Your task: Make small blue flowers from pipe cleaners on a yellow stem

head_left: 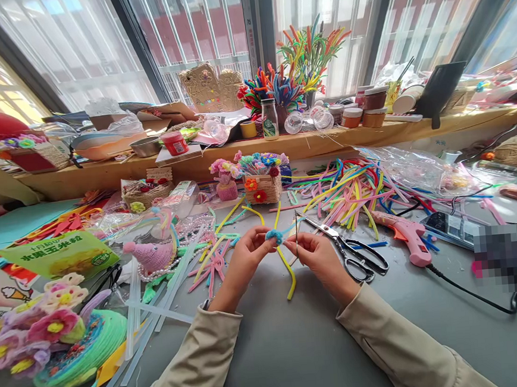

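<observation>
Blue fuzzy rounded clump (274,236) is sitting between thumb and fingers of the bare left hand (244,259), above the smooth grey tabletop (275,353). The bare right hand (321,260), just beside it, is pinching a thin, dark, upright tool (296,235), too slim to identify. Progress, as judged: the clump is already looking gathered into a compact form, while a slim pale-blue strand (306,218) is showing loose near the right fingers; whether it is joining the clump, I cannot tell, so what is left remains uncertain. Clump's long axis is apparently running left to right, only slightly longer than tall, one end facing the right hand. A bent yellow fuzzy stem (289,280) is lying below, between the wrists
</observation>
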A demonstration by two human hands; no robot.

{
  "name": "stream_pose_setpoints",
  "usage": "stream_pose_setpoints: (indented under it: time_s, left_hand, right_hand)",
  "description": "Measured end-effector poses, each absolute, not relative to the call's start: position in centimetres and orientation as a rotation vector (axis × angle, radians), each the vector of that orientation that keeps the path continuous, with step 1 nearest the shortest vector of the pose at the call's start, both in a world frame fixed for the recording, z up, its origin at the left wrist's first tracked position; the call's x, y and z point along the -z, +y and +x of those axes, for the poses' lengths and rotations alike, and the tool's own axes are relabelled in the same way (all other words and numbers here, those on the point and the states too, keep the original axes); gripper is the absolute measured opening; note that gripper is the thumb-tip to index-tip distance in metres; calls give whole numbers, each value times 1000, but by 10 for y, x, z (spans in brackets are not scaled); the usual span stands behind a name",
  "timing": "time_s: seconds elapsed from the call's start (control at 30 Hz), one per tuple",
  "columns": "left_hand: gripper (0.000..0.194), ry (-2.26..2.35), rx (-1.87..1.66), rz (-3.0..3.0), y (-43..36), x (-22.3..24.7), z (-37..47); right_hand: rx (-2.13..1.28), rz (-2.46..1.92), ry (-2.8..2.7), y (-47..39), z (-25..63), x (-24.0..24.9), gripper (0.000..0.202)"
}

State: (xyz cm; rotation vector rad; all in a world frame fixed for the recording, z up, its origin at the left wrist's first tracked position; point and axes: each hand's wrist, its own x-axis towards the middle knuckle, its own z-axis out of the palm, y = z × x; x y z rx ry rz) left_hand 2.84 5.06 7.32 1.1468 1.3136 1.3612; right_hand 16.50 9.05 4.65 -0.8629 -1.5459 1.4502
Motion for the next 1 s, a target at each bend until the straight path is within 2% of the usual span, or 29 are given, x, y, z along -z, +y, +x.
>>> stream_pose_setpoints:
  time_s: [0.1,0.3,0.47,1.0]
  left_hand:
    - [19,1249,-1418,1087,50,-72,27]
    - [17,1171,-1502,953,50,-72,24]
    - [13,1117,-1542,880,51,-72,23]
    - [16,1131,-1570,872,50,-75,25]
  right_hand:
    - [-1355,-904,-1616,91,165,-45,25]
    - [-917,-1009,-1868,84,165,-47,30]
    - [-781,-975,-2085,79,164,-49,36]
    - [-713,-996,-2333,79,162,-44,40]
